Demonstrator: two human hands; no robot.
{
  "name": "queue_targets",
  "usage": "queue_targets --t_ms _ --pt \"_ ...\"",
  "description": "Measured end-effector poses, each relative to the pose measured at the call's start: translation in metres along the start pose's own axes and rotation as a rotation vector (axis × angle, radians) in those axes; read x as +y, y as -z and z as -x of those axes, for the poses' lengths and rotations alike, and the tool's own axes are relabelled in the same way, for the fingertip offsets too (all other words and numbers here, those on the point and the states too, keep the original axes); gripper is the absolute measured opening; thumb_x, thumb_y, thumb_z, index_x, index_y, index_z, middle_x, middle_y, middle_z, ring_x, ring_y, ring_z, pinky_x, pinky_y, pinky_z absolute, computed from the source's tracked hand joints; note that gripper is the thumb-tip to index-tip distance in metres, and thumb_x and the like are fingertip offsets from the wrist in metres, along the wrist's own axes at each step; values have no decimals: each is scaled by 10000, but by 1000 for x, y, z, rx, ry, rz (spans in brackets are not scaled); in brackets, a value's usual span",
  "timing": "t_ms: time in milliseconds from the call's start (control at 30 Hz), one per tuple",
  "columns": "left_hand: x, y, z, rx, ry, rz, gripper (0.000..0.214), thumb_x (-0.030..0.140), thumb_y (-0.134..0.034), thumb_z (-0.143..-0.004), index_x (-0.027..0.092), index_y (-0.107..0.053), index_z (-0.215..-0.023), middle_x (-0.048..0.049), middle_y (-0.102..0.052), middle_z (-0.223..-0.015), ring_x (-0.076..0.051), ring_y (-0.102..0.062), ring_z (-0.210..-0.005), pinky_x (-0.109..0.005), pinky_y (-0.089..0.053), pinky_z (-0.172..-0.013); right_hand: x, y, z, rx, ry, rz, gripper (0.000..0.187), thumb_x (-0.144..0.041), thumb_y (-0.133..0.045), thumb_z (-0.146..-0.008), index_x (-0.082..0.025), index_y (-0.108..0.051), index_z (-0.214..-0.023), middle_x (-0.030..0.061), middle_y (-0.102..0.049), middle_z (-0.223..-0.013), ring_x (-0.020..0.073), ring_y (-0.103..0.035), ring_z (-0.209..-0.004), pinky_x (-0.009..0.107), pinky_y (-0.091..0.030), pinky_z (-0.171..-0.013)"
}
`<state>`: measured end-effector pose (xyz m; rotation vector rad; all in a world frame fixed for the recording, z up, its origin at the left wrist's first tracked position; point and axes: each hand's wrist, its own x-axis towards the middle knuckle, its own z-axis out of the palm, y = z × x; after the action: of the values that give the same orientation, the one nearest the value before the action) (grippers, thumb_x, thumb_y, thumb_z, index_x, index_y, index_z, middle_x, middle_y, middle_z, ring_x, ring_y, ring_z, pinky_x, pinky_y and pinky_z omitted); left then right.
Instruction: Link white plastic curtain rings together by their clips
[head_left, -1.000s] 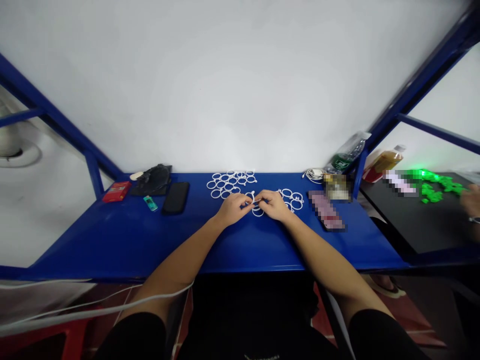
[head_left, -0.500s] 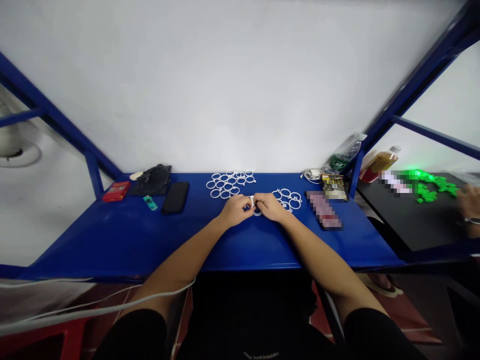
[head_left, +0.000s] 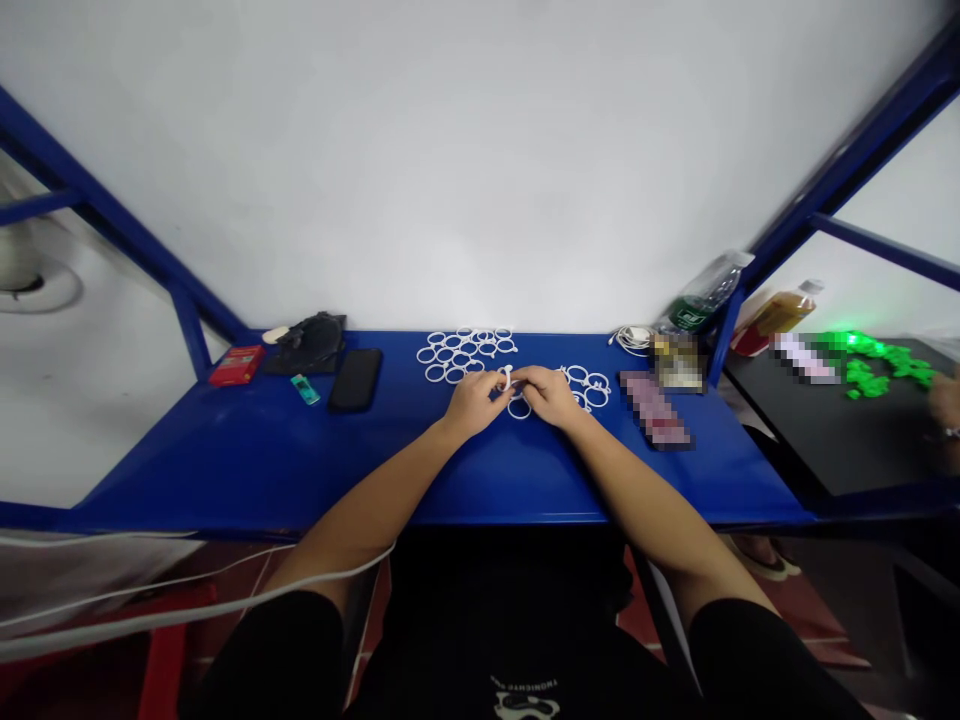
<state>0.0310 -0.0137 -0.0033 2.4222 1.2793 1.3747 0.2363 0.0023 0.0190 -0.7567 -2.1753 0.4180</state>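
My left hand (head_left: 474,402) pinches a white curtain ring (head_left: 507,378) between thumb and fingertips, holding it upright just above the table. My right hand (head_left: 549,396) is close beside it, its fingers bent and the fingertips against the ring's right side; the exact grip is partly hidden. Below, between the hands, another white ring (head_left: 519,408) lies flat on the blue table. A group of several white rings (head_left: 455,354) with small eyelets lies behind my left hand. More white rings (head_left: 598,391) lie to the right of my right hand, which partly covers them.
On the blue table (head_left: 315,470) a black phone (head_left: 355,380), teal lighter (head_left: 305,389), red box (head_left: 237,366) and black bag (head_left: 315,340) lie left. A white cable (head_left: 631,340), bottle (head_left: 705,295) and pixelated phone-shaped item (head_left: 656,410) are right. A co-worker's hand (head_left: 946,400) is beside green pieces (head_left: 870,372).
My hands have opened apart slightly, so the held ring now shows upright between them. The ring below is less covered. The whole view has shifted a little.
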Motion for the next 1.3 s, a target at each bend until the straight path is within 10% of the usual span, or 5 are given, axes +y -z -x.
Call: queue_targets --t_ms 633,900,1300 --pt "-10 18 -5 -81 -44 3 278 340 -511 -1066 194 -667 -889 -54 -696 -844 -203 -634 -813 -366 -499 -817 15 17 -2 23 -106 100 364 -127 -560 -882 -204 -736 -1191 54 -793 -947 241 -719 -906 424 -565 -907" --pt "-5 19 -2 -224 -31 107 296 324 -451 -1086 193 -680 -953 -55 -731 -891 -196 -676 -838 -348 -534 -822 -9 9 -3 10 57 79 347 -236 -539 -1022 -235 -678 -1340 110 -753 -1234 245 -707 -1084 432 -567 -956" --pt "-5 7 0 -179 244 556 250 398 -505 -1068 183 -625 -1025 -16 -718 -838 -121 -676 -647 -269 -543 -654 -2 2 0 33 19 31 318 -225 -559 -993 -249 -763 -1236 68 -809 -1085 193 -759 -890 329 -605 -811"
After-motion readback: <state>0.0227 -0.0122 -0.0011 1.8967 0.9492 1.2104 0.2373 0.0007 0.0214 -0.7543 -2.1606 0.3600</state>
